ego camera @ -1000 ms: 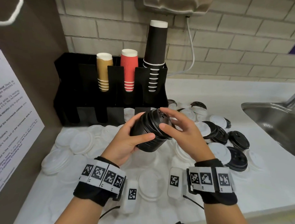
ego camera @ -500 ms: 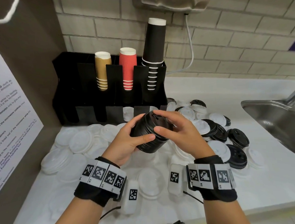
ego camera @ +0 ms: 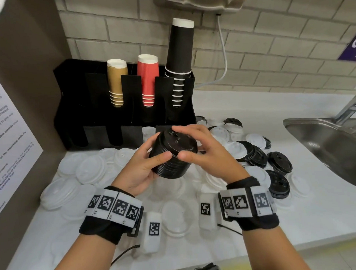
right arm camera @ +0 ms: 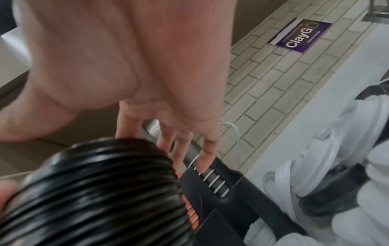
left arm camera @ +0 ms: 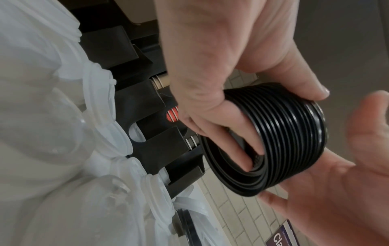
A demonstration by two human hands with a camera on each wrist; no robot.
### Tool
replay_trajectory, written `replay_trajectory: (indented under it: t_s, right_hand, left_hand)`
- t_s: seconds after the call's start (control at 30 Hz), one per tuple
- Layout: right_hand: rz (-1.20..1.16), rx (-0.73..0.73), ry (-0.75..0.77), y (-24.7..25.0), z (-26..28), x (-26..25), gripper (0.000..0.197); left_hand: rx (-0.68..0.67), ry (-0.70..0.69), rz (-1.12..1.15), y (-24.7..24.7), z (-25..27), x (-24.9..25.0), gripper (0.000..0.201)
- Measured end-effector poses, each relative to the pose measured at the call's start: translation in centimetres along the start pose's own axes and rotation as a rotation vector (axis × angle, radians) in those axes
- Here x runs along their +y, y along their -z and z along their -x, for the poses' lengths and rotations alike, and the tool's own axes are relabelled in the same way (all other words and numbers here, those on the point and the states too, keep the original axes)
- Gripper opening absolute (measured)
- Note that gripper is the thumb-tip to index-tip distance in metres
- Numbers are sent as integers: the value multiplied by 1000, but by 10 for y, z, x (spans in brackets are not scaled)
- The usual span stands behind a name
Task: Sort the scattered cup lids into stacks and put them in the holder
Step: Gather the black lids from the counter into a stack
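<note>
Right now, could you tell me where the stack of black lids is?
In the head view, the stack of black lids is mid-frame, held by the left hand in front of the black holder, with the right hand at its top.

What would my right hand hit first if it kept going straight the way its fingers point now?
Probably the black cup holder. The right hand already touches the stack of black lids, and in the right wrist view its fingers aim past it toward the holder's black-cup slot. Depth is unclear.

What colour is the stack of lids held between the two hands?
Black. The stack of lids shows best in the left wrist view, its ribbed rims all black.
</note>
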State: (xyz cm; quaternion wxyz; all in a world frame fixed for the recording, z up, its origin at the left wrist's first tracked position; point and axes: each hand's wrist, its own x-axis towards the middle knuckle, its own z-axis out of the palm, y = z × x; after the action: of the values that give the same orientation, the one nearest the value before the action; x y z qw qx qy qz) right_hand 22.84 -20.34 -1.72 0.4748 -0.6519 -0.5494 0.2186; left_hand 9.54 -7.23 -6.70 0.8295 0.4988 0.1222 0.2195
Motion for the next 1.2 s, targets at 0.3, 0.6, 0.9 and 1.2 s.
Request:
replay_trajectory:
  t_s: [0.3, 0.6, 0.9, 1.2]
  right_hand:
    - [624, -133, -442, 91, 4, 37, 47]
    - [996, -512, -622, 56, 9, 73, 97]
    - [911, -412, -318, 5, -27, 53, 105]
    - [1008, -328, -642, 88, 0, 50, 66]
  left_hand:
    - [98, -124, 65, 25, -9, 16, 49]
    - [130, -179, 18, 22, -7, 24, 65]
    - [186, -206, -5, 21, -4, 29, 63]
    - [180, -187, 1, 19, -4, 23, 64]
